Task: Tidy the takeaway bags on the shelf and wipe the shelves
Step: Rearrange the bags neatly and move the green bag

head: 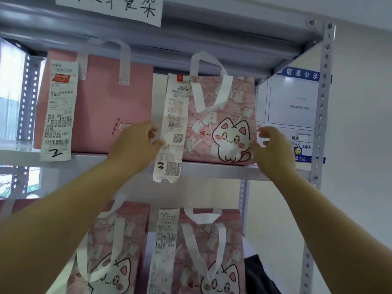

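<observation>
Both hands flank the cat bag (220, 124) standing on the upper shelf (212, 169). The left hand (137, 145) curls its fingers at the bag's left edge, fingertips partly lost behind the long receipt marked 3 (174, 128), and the right hand (273, 147) curls at the right edge, so whether either truly grips it cannot be told. Just left of it stands a plain pink bag (106, 107); the lower cat bags (231, 251) are cut off by the bottom edge, and the handwritten sign (110, 7) by the top.
</observation>
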### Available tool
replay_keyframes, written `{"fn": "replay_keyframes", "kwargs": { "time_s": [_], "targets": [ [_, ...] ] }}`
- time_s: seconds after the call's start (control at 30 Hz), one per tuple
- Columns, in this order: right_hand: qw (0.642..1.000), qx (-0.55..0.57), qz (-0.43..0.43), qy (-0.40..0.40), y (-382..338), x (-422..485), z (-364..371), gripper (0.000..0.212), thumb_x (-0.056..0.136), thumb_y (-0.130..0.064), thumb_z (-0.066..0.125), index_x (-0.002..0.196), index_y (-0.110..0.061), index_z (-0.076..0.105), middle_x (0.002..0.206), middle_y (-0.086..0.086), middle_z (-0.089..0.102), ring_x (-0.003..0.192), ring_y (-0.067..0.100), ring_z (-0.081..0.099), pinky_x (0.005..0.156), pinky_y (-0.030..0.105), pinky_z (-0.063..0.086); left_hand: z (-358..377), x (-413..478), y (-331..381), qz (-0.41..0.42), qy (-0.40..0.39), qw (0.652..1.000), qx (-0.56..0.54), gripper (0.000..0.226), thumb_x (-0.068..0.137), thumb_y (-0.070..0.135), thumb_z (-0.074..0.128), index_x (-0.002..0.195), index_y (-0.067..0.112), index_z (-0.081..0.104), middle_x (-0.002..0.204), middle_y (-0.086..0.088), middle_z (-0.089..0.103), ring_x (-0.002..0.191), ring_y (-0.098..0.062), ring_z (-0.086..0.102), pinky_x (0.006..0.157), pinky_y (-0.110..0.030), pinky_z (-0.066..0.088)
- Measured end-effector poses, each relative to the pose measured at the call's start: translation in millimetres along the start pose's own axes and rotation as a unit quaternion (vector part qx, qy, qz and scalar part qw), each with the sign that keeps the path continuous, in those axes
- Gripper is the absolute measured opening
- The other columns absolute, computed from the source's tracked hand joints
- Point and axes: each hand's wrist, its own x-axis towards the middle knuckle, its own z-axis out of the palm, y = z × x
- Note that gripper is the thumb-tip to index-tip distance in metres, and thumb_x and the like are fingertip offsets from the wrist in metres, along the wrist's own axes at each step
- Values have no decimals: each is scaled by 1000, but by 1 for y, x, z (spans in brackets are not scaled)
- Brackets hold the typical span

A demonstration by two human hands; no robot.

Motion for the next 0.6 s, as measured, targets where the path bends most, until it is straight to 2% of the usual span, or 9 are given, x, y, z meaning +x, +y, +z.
{"fn": "replay_keyframes", "kwargs": {
  "time_s": [0.17,0.27,0.4,0.5,0.6],
  "targets": [
    [994,22,-98,36,0,-26,-22,21,87,-24,62,107,-15,59,104,-4,62,88,10,56,71,16,37,-12,-28,18,63,59,996,17,22,83,34,65,98,18,60,97,2,60,84,-16,58,72,-30,45],
    [989,33,-142,12,4,-52,-32,16,87,-23,63,100,-15,62,93,-9,59,82,9,58,70,17,44,-12,-57,29,99,63,993,14,18,83,31,65,95,19,60,91,3,59,77,-14,57,65,-21,40],
    [981,10,-181,-66,16,-87,-41,20,88,-29,57,99,-15,63,93,-4,64,82,13,61,73,33,54,-1,-102,34,116,17,993,16,18,83,29,64,94,15,62,88,3,59,77,-14,58,64,-27,45],
    [972,-16,-195,-126,30,-114,-41,20,87,-30,56,96,-15,65,91,-2,67,79,13,61,70,34,54,13,-135,28,105,-28,994,20,18,83,28,65,92,13,63,84,2,61,75,-15,59,67,-30,50],
    [962,-38,-190,-191,50,-140,-35,16,88,-26,58,93,-13,67,88,-3,68,78,14,61,69,34,54,32,-165,13,56,-86,995,17,16,84,32,62,90,18,64,82,6,62,74,-11,59,67,-28,51]
  ]
}}
